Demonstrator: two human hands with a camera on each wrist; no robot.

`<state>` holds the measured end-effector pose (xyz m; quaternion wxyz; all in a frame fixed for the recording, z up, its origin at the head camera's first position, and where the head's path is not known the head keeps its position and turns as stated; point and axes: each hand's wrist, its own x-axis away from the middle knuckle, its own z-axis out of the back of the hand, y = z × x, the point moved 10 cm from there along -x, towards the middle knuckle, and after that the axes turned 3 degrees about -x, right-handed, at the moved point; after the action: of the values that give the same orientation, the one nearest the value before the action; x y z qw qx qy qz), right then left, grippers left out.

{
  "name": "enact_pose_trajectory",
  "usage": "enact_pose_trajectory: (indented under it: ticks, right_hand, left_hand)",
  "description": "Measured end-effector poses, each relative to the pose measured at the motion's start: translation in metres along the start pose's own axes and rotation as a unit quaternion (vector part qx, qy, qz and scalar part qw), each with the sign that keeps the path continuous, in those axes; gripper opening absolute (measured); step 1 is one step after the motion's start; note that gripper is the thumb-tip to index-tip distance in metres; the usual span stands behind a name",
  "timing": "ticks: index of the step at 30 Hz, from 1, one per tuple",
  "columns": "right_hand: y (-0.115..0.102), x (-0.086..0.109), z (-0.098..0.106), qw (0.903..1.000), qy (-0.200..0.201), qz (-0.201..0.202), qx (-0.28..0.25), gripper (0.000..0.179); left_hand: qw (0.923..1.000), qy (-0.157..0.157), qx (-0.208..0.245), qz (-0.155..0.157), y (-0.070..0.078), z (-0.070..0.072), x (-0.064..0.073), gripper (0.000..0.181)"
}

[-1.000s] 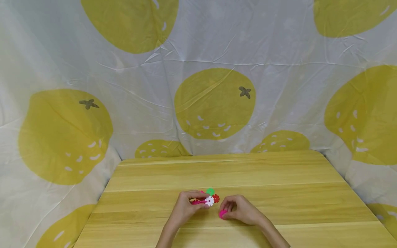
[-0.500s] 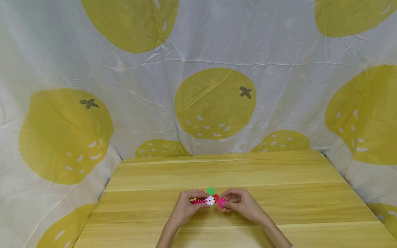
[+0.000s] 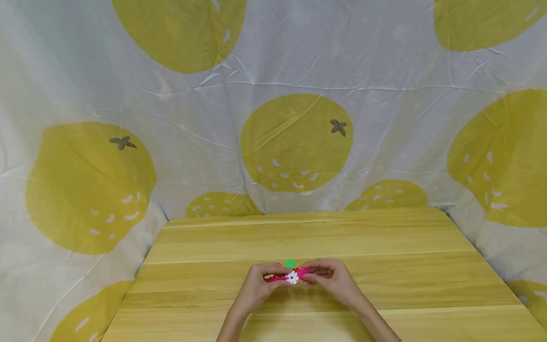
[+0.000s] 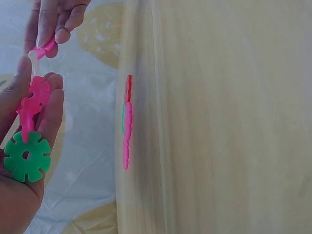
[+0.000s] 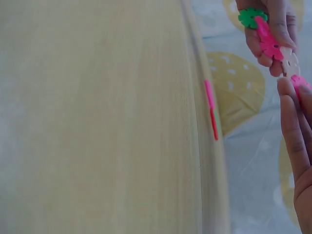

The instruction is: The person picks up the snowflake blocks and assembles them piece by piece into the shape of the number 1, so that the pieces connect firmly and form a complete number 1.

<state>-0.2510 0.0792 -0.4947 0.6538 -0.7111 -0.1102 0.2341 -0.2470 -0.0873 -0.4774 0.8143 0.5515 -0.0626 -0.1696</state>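
Closed on a short chain of linked discs with the left hand, pinching between thumb and fingers near a white disc. Closed likewise on a pink disc with the right hand, gripping between thumb and fingertips. Held together above the table, near its middle from side to side, with white touching pink at the rims; cannot tell whether slotted into each other.

Counted along the chain from the left palm: one green notched disc, then pink pieces, two by the look of the left wrist view, then the single white one. Counted in the right fingers: one pink.

Lying flat on the wood, just beyond the hands: one flat green disc, one red disc and flat pink, partly hidden behind the left hand in the head view and too edge-on in the wrist views to count. Set close together there, near one another.

Farther out, stretches away in pale planks to a far edge with rounded corners, well apart from both hands, and widely past each forearm to slanting side edges. Rises behind in white cloth, printed with large yellow fruit.
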Motion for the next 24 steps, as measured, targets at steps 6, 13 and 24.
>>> enact_pose_trajectory:
  ticks: [6, 13, 24]
  right_hand:
    - [-0.003, 0.000, -0.003, 0.9999, 0.008, 0.006, -0.010, 0.027]
    - [-0.006, 0.001, -0.004, 0.9997, 0.006, 0.022, 0.005, 0.027]
    - [-0.012, 0.000, -0.006, 0.9980, 0.009, 0.043, 0.045, 0.025]
  left_hand:
    - [0.9998, -0.010, 0.015, -0.003, 0.000, -0.002, 0.000, 0.021]
    - [0.9997, -0.018, 0.016, 0.004, -0.001, -0.003, 0.001, 0.021]
    - [0.9996, -0.027, 0.011, 0.003, 0.000, -0.004, 0.001, 0.019]
